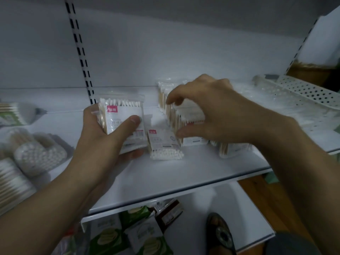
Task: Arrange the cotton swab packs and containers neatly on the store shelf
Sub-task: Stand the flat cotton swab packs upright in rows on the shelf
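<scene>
- green boxes (110, 238) closest in, down on the lower shelf (230, 208)
- left hand (103, 138) just over the shelf (165, 181), fingers and thumb curled round a swab pack (123, 116), label facing up
- flat pack (165, 144) lying on the shelf right beside that
- right hand (211, 111) a bit further back, fingers clawed over an upright pack (187, 115), thumb on its near side
- white basket (303, 91) far right on the shelf

Swab pack (125, 118) label partly reads "用棉"; its red tag (112, 109) is illegible.
</scene>
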Tool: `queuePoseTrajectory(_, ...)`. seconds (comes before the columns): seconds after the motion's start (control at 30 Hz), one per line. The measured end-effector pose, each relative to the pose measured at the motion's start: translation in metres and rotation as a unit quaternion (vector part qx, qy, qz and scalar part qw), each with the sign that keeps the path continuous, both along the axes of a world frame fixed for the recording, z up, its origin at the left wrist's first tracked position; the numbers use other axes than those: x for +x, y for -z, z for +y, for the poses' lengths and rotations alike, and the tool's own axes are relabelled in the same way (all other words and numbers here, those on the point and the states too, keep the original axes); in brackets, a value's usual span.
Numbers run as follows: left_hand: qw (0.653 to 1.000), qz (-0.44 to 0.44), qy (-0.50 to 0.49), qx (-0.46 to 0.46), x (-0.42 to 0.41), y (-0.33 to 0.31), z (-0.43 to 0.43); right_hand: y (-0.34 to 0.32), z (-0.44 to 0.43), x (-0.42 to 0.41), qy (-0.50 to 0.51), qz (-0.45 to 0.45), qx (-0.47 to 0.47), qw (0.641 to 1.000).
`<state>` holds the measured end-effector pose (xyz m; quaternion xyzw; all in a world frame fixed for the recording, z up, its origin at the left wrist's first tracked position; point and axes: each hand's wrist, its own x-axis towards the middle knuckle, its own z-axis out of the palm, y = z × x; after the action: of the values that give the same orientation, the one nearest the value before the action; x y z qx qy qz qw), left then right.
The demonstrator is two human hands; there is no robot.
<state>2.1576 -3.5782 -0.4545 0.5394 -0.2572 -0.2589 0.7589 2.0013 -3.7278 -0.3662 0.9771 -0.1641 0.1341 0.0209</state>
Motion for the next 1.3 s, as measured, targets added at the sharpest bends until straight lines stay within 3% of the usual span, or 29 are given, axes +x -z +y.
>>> queuePoseTrajectory(0.17, 0.999, -0.017, -0.034, 0.009, 0.001, -0.004, 0.010, 0.014, 0.019, 0.027, -0.020, 0.101, -0.085, 0.991)
queuePoseTrajectory(0.3, 0.997, -0.053, -0.048, 0.011, 0.004, -0.007, 0.024, 0.015, 0.023, 0.043, 0.033, 0.158, -0.148, 0.976)
queuePoseTrajectory(0.53, 0.993, -0.100, -0.062, -0.011, 0.010, -0.013, 0.043, 0.015, 0.026, 0.055, 0.083, 0.255, -0.094, 0.959)
queuePoseTrajectory(0.77, 0.992, -0.110, -0.059, -0.018, 0.010, -0.012, 0.043, 0.005, 0.033, 0.048, 0.023, 0.130, -0.059, 0.989)
queuePoseTrajectory(1.0, 0.993, -0.113, -0.038, -0.020, 0.000, -0.012, 0.038, -0.030, 0.013, 0.007, -0.021, -0.067, 0.082, 0.994)
queuePoseTrajectory(1.13, 0.994, -0.109, -0.011, -0.014, -0.009, -0.011, 0.036, -0.041, -0.002, -0.025, -0.002, -0.071, 0.106, 0.992)
queuePoseTrajectory(1.3, 0.994, -0.102, 0.026, 0.003, -0.015, -0.005, 0.030, -0.027, -0.009, -0.033, 0.004, -0.012, 0.087, 0.996)
